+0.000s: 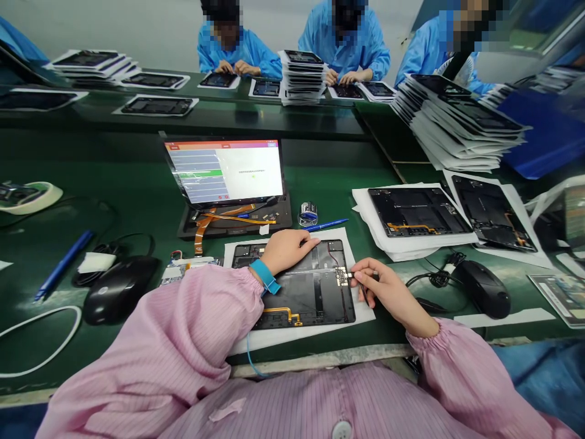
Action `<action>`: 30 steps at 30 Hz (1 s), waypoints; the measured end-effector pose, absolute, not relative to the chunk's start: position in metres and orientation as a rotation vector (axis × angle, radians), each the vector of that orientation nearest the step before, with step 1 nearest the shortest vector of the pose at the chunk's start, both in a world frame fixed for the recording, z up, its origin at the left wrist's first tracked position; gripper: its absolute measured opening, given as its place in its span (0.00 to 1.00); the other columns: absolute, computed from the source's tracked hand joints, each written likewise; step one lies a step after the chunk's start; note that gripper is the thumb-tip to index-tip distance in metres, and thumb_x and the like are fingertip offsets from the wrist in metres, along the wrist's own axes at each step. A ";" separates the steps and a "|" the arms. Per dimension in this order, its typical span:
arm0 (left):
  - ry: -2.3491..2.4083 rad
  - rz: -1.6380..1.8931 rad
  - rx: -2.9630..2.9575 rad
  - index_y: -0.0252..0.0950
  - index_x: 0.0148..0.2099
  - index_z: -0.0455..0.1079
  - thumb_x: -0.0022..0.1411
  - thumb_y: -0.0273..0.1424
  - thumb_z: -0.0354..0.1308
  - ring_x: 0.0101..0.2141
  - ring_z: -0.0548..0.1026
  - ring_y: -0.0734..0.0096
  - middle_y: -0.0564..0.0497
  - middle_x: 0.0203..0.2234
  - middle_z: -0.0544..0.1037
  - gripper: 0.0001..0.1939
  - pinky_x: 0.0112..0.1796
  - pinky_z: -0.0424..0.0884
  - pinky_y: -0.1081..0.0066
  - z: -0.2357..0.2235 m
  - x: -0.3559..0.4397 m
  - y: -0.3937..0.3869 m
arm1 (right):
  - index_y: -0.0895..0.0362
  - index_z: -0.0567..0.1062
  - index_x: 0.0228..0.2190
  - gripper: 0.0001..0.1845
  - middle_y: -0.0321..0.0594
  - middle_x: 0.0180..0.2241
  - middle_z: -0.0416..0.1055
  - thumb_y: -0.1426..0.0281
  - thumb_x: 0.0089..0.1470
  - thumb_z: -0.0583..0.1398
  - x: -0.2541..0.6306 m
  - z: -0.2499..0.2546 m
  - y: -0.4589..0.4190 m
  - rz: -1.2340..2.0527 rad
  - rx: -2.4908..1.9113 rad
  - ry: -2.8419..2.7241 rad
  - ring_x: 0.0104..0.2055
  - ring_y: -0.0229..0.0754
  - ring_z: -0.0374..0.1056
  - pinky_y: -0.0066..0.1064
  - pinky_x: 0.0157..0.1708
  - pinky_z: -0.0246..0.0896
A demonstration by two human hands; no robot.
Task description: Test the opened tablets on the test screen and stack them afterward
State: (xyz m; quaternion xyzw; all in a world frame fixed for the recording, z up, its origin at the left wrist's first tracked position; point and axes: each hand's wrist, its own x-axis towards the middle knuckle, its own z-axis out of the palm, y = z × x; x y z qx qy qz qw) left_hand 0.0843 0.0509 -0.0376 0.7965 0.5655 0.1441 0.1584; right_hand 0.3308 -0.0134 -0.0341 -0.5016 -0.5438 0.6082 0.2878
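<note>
An opened black tablet body lies on a white sheet right in front of me. My left hand rests flat on its upper part, fingers together and stretched out, with a blue strap on the wrist. My right hand is pinched on dark tweezers at the tablet's right edge, beside a small circuit board. A yellow flex cable shows near the tablet's lower edge.
A lit tablet screen stands propped behind, with a tape roll and blue pen beside it. Black mice flank me. More opened tablets and stacks lie right. People in blue coats work across the table.
</note>
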 end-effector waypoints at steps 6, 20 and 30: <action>1.616 0.438 2.270 0.38 0.27 0.68 0.62 0.51 0.38 0.25 0.68 0.70 0.53 0.22 0.73 0.28 0.25 0.49 0.71 -0.037 0.085 0.051 | 0.56 0.64 0.36 0.13 0.34 0.28 0.68 0.60 0.55 0.57 0.329 -0.036 -0.014 1.627 -1.333 -1.500 0.20 0.31 0.63 0.21 0.13 0.56; 1.637 0.477 2.332 0.38 0.27 0.71 0.62 0.51 0.39 0.28 0.71 0.69 0.51 0.24 0.75 0.28 0.25 0.52 0.70 -0.043 0.085 0.051 | 0.58 0.64 0.38 0.20 0.35 0.27 0.66 0.55 0.51 0.58 0.321 -0.034 -0.012 1.528 -1.475 -1.626 0.19 0.33 0.63 0.23 0.14 0.54; 1.598 0.488 2.345 0.39 0.29 0.72 0.61 0.53 0.38 0.29 0.72 0.67 0.51 0.26 0.76 0.30 0.28 0.58 0.71 -0.044 0.083 0.051 | 0.54 0.63 0.24 0.18 0.38 0.23 0.69 0.54 0.56 0.51 0.313 -0.041 -0.030 0.465 -1.821 -2.133 0.22 0.40 0.63 0.29 0.21 0.51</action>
